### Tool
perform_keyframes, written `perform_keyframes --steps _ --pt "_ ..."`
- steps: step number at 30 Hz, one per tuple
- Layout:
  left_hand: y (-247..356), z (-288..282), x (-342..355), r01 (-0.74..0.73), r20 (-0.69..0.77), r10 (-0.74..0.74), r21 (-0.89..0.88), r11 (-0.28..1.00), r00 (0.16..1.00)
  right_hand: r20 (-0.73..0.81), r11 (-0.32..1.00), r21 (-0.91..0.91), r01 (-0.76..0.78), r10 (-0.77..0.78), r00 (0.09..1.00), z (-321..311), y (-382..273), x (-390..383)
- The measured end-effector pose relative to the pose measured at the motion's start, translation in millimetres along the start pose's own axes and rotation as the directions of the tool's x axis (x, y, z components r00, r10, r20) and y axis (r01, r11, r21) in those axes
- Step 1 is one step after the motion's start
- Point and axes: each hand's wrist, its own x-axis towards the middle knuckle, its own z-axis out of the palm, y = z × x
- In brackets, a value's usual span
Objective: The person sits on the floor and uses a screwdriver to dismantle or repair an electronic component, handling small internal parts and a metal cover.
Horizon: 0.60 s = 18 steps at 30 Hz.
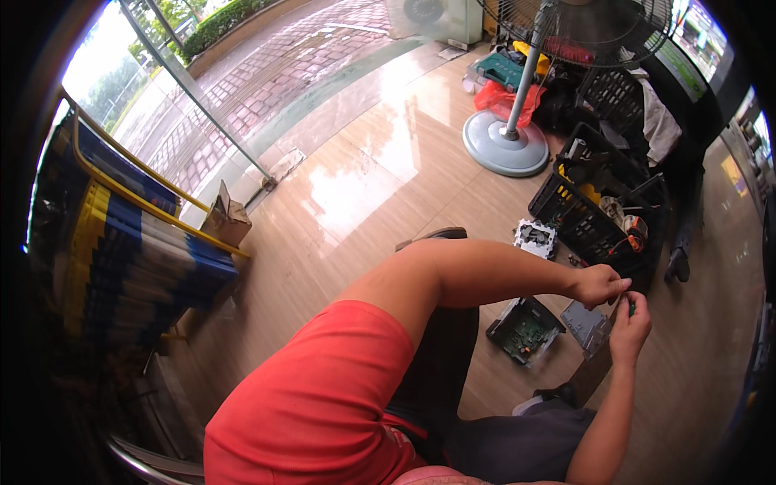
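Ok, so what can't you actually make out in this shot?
Head view only:
- Small item pinched between left hand and right hand: too small, covered by fingers.
- Green circuit board: components too small.
- Black crate: contents jumbled, partly indistinct.
- Standing fan: head cut off by top edge.

We see a small dark part (630,303), too tiny to name more closely, pinched between our left hand (599,284) and right hand (630,323), whose fingertips meet over it. It sits in the air above the tiled floor (388,162), just beside the near corner of a black plastic crate (602,214). Its shape and finish are mostly hidden by our fingers.
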Motion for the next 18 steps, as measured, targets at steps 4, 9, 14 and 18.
perform_keyframes --steps 4,9,14,18 --pt "5.5 -12.8 -3.3 0.039 0.017 -0.045 0.269 0.962 0.999 -0.006 0.995 -0.097 -0.005 0.004 1.000 4.1 13.9 5.3" --pt "-9.2 -29.1 -5.8 -0.264 0.304 -0.226 0.945 0.192 0.925 0.030 0.978 -0.206 -0.027 0.034 0.999 17.4 59.9 6.4" --pt "-41.1 -41.4 -5.0 -0.305 0.327 -0.398 0.945 0.119 0.857 0.102 0.929 -0.362 -0.079 0.123 0.987 31.5 108.2 -12.9" --pt "-31.1 -44.8 3.4 -0.263 0.299 -0.348 0.953 0.148 0.888 0.120 0.881 -0.460 -0.114 0.188 0.975 30.1 114.5 -26.3"
